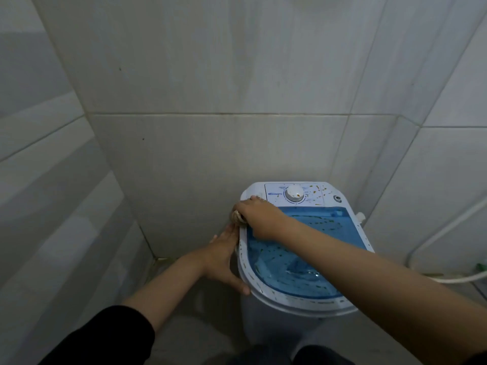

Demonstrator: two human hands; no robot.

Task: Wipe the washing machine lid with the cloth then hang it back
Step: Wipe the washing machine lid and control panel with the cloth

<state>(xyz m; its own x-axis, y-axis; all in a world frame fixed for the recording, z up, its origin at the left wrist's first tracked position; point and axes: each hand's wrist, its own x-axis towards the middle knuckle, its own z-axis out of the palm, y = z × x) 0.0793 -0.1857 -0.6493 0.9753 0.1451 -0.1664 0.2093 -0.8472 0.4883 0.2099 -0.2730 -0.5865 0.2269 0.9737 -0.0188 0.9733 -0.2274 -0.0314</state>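
A small white washing machine (266, 322) stands in a tiled corner. Its translucent blue lid (311, 270) is closed and speckled with small brownish bits, as is the white control panel with a round dial (294, 193). My right hand (259, 217) reaches across the lid to its back left corner and is closed on a bunched light cloth (237, 216) that peeks out at the rim. My left hand (224, 259) lies flat against the machine's left side, fingers spread, thumb at the front rim.
Grey tiled walls close in on the left, back and right. A white hose (448, 279) curves along the right wall beside the machine. A small white fitting (360, 216) sticks out at the machine's right edge. The floor lies below on the left.
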